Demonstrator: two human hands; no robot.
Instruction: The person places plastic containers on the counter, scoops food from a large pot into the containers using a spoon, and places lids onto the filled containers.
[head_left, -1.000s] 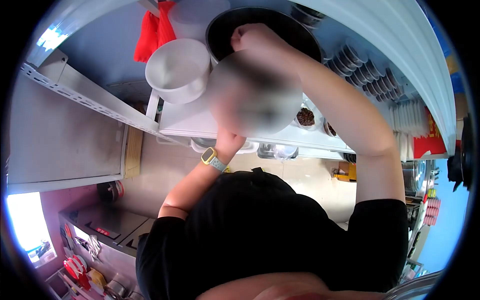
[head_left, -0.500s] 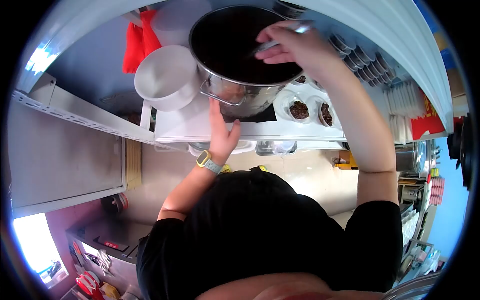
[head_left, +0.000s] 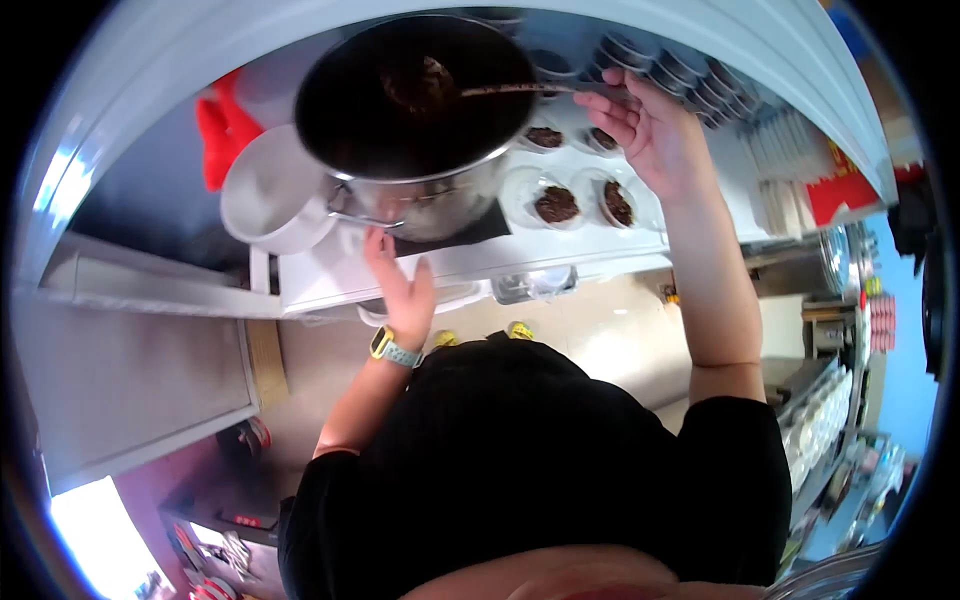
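Note:
My right hand point(head_left: 655, 135) is closed on the handle end of a long metal ladle point(head_left: 520, 88). The ladle's scoop end, with a wet dark clump point(head_left: 425, 85), shows inside a large steel pot point(head_left: 440, 205). Dark contents fill the pot's inside, and their depth is hidden. At the pot's near side, my left hand point(head_left: 402, 290) has its fingers stretched up to the wire side handle point(head_left: 365, 218), thumb apart, fingertips at the handle. Right of the pot stand clear cups holding dark brown chunks, among them a front cup point(head_left: 555, 205) and its neighbour point(head_left: 618, 203).
A white round tub point(head_left: 275, 200) stands left of the pot, below red gloves point(head_left: 225, 130). Stacked cups point(head_left: 690, 75) line the back right of the white counter point(head_left: 400, 272). White lids or containers point(head_left: 785, 165) are piled at the right. A cabinet edge arches overhead.
My right hand has moved right, out from over the pot, and the ladle's scoop end with the dark clump now shows. The view has shifted; my left hand stays at the pot handle.

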